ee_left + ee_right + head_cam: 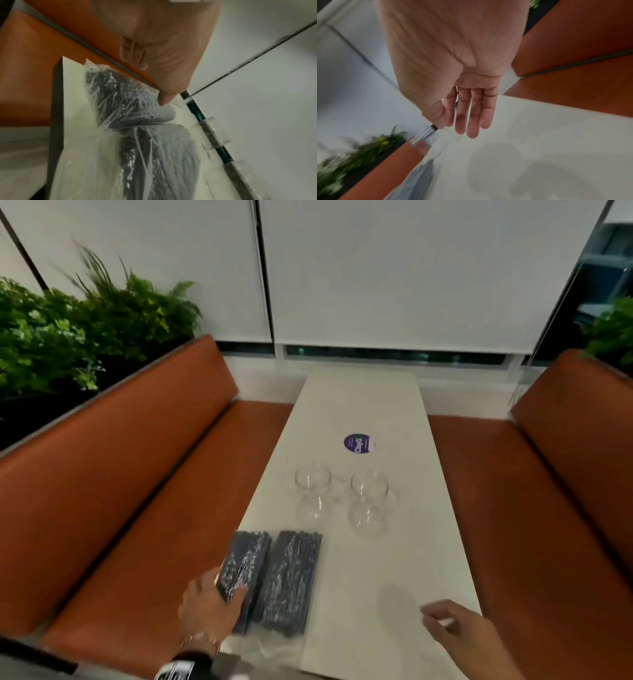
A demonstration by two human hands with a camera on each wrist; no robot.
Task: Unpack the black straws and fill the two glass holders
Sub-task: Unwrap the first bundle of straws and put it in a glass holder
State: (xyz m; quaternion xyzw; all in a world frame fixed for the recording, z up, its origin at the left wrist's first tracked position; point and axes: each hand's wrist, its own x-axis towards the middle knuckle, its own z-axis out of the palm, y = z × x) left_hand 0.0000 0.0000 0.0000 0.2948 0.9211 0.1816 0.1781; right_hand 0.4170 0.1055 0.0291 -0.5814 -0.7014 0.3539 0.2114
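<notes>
Two packs of black straws in clear plastic lie side by side on the near left of the white table (359, 577). My left hand (226, 587) grips the left pack (245, 559): the thumb (163, 99) presses on its top and the fingers curl at its outer edge by the table's side. The right pack (289, 577) lies untouched beside it. Two empty glass holders, the left holder (312, 494) and the right holder (368, 505), stand upright just beyond the packs. My right hand (436, 619) hovers over the near right of the table with straight fingers (471, 119), holding nothing.
A round purple sticker (358, 442) lies on the table beyond the glasses. Orange benches (137, 508) flank the table on both sides, with green plants (85, 330) behind the left one. Loose plastic wrap (270, 645) trails at the near edge.
</notes>
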